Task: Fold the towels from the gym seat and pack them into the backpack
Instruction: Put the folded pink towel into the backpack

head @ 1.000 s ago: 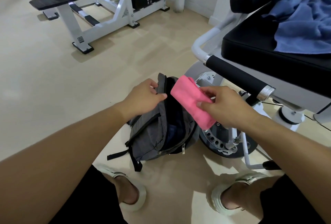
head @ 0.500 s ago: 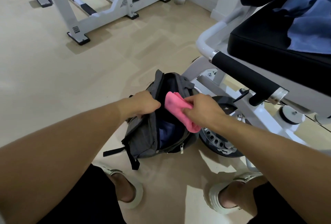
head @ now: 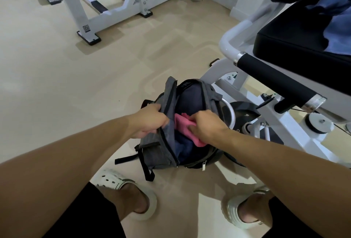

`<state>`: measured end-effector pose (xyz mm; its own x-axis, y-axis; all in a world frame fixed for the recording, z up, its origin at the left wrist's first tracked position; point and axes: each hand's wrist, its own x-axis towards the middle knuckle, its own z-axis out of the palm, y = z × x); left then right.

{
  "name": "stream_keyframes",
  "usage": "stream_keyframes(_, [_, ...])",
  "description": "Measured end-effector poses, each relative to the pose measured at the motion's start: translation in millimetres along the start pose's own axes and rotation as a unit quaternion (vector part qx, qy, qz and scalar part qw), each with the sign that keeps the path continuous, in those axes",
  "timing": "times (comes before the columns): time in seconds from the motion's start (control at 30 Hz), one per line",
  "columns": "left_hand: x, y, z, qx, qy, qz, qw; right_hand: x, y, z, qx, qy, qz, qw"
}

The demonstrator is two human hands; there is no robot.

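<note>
Since a second ago my right hand has dropped, fingers pinching the folded pink towel, from above the backpack into its open mouth. My left hand grips the front flap, holding it wide. Something dark blue already lies inside. One blue towel waits unfolded on the gym seat, so I judge I'm over halfway.

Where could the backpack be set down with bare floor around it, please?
Bare floor lies left of the backpack, bordered by the white bench frame beyond. It is crowded on the right: the seat machine's frame stands close against the backpack.
</note>
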<state>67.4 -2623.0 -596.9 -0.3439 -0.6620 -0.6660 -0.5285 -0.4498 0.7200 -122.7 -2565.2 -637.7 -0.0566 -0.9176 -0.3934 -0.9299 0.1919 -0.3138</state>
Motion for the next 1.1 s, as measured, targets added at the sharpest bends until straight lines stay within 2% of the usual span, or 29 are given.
stream_keyframes(0.1, [-5,-2,4,0.0,-0.011,0.002,1.0,2,-3,7,-0.005,-0.005,-0.008,1.0])
stream_keyframes(0.2, [-5,-5,1,-0.015,-0.009,0.001,1.0,0,-10,22,-0.035,-0.081,-0.073,0.993])
stream_keyframes(0.27, [-3,-7,-3,-0.026,-0.007,0.003,1.0,-3,-9,32,-0.109,-0.106,-0.117,0.981])
stream_keyframes(0.4, [-3,-9,-13,-0.043,0.008,0.002,0.999,-10,-7,47,-0.19,-0.003,-0.137,0.972])
stream_keyframes(0.5, [-5,-10,-19,-0.039,0.021,0.005,0.999,-18,-16,52,-0.192,0.04,-0.119,0.973])
stream_keyframes(0.83, [-5,-22,-37,0.032,0.019,-0.006,0.999,34,-36,61,-0.032,-0.12,-0.111,0.986])
stream_keyframes(0.9, [-11,-20,-41,0.044,0.024,-0.009,0.999,42,-40,63,-0.055,-0.127,-0.12,0.983])
stream_keyframes(1.0, [-17,-14,-42,0.08,0.057,-0.001,0.995,39,-41,65,-0.175,-0.108,-0.151,0.967])
stream_keyframes(1.1, [-13,-14,-45,0.138,0.084,0.022,0.987,40,-32,77,-0.177,-0.093,-0.137,0.97])
